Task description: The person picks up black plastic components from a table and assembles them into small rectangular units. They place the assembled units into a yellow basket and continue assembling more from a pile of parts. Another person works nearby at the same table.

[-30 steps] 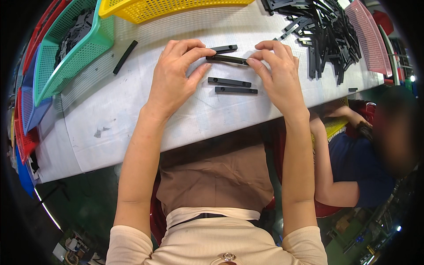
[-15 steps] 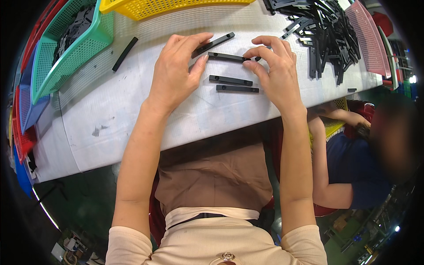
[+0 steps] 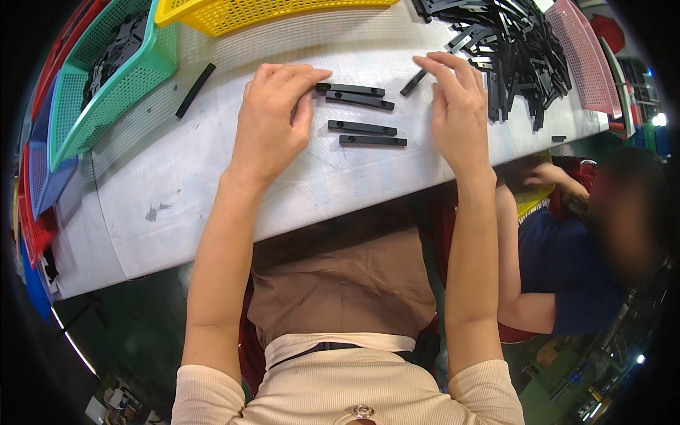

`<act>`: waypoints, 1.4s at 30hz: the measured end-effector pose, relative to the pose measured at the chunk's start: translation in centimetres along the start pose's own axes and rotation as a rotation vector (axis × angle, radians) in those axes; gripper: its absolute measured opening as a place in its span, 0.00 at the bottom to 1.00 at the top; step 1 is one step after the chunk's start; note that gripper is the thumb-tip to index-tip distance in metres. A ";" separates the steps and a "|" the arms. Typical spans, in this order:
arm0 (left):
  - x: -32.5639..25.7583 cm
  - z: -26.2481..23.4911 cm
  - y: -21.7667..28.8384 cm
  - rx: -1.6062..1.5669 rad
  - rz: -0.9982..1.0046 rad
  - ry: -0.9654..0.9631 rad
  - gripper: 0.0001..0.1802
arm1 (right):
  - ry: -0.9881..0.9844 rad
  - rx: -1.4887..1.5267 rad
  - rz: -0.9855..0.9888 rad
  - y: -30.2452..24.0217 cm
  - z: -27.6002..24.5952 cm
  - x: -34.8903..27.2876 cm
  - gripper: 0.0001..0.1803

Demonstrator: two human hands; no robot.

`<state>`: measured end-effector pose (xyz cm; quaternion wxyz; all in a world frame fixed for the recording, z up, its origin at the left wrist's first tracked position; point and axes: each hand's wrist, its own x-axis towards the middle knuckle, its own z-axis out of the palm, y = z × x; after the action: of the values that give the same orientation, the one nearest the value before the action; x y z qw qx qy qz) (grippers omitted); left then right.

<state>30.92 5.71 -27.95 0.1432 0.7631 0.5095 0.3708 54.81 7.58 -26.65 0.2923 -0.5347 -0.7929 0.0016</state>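
Observation:
Several slim black bars with holes lie side by side before me. My left hand (image 3: 273, 117) is at the left end of the farthest bar (image 3: 361, 91); its index fingertip reaches that end while the thumb stands apart. Just nearer lies a second bar (image 3: 360, 101), almost against the first. Below them are two more bars, one (image 3: 362, 128) close above the other (image 3: 373, 142). My right hand (image 3: 459, 106) has its fingers apart over a slanted bar (image 3: 413, 83), whose far end they hide; whether they touch it I cannot tell.
A large heap of black bars (image 3: 520, 60) covers the back right, beside a pink basket (image 3: 584, 57). At left stand a green basket (image 3: 127, 99) of dark parts and a lone bar (image 3: 195, 91). A yellow basket (image 3: 276, 18) sits behind. A co-worker (image 3: 567, 248) sits at right.
The farthest bar has turned from slanted to nearly level beside the second. My right hand has let go of the second bar and moved right, to the slanted bar.

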 end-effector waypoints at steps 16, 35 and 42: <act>0.3 0.2 0.9 -0.029 0.046 -0.121 0.19 | -0.163 0.167 0.126 3.3 -1.5 1.0 0.09; 0.9 0.3 0.9 -0.134 -0.080 -0.070 0.22 | -0.157 0.332 0.057 1.1 1.4 2.3 0.06; 1.0 0.4 1.0 -0.058 -0.078 -0.055 0.21 | -0.093 0.442 0.113 1.1 2.0 2.6 0.06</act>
<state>32.08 6.27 -27.25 0.1937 0.7481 0.5237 0.3586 54.20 10.86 -27.48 0.3648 -0.5004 -0.7548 0.2163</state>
